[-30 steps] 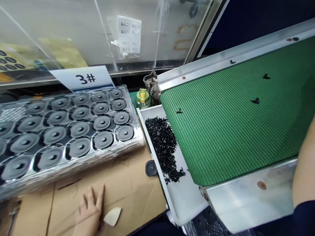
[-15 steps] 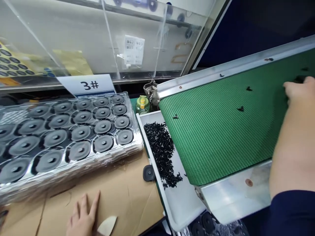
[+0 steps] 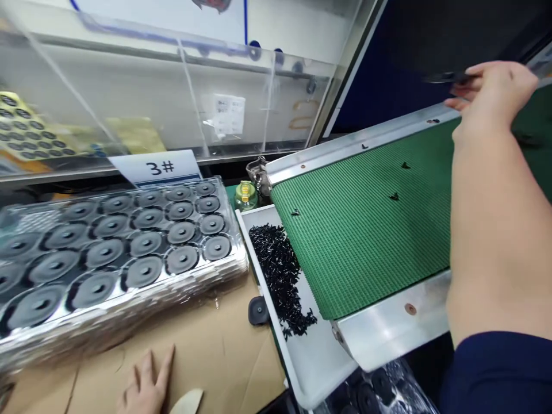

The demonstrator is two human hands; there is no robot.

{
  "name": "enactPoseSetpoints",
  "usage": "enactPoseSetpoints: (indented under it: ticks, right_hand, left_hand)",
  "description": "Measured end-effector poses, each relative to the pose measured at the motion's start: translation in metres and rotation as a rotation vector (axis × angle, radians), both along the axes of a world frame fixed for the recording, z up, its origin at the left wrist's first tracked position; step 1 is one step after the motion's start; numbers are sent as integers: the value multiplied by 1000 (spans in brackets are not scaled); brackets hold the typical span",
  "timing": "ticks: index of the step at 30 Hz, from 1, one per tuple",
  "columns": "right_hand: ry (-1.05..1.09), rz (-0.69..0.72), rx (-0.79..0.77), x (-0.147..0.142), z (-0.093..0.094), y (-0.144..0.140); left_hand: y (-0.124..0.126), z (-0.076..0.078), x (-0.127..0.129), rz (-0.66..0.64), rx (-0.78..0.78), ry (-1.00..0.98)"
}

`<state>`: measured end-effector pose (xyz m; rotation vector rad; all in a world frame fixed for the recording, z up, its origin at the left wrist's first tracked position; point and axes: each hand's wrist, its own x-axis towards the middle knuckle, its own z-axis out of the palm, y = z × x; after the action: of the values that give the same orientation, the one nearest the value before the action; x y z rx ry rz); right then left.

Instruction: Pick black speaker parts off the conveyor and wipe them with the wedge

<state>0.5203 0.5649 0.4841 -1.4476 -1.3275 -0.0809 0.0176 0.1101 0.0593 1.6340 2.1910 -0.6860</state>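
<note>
At the bench's near edge, left hand (image 3: 146, 385) flat on the cardboard (image 3: 215, 351); far off, right hand (image 3: 495, 92) pinched on a dark flat piece (image 3: 444, 76).

Lies open-palmed with fingers spread, holding nothing, just beside a pale wedge (image 3: 187, 401). Farther in, a loose disc (image 3: 257, 310) against the white tray (image 3: 319, 368), heaped with small black pins (image 3: 280, 276); to the left, a clear blister tray (image 3: 233, 270) with a black disc seated in each pocket. Beyond, above the far end of the green belt (image 3: 366, 230), grips the dark piece by its edge between thumb and fingertips, clear of the belt. Looks thin and light, probably rubbery and floppy; best taken lightly at the rim. Too blurred to tell its full shape.
</note>
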Motion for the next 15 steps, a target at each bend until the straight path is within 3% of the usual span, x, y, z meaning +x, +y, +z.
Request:
enactPoseSetpoints:
  ticks: [2, 4, 6, 10, 13, 15]
  right_hand:
    - [254, 271, -41, -64, 13, -19]
    - [269, 505, -156, -124, 14, -54]
    - [173, 727, -309, -173, 3, -102]
    - [-271, 1386, -657, -231, -35, -213]
    - [-336, 1651, -799, -254, -66, -285]
    - [-268, 1750, -823, -267, -87, -318]
  left_hand:
    - [6, 3, 1, 19, 27, -7]
    - [12, 13, 4, 55, 74, -83]
    - [16, 34, 10, 106, 150, -318]
    - [14, 104, 37, 310, 548, -1052]
    - [1, 159, 59, 485, 861, -1289]
    - [-13, 185, 68, 531, 884, -1502]
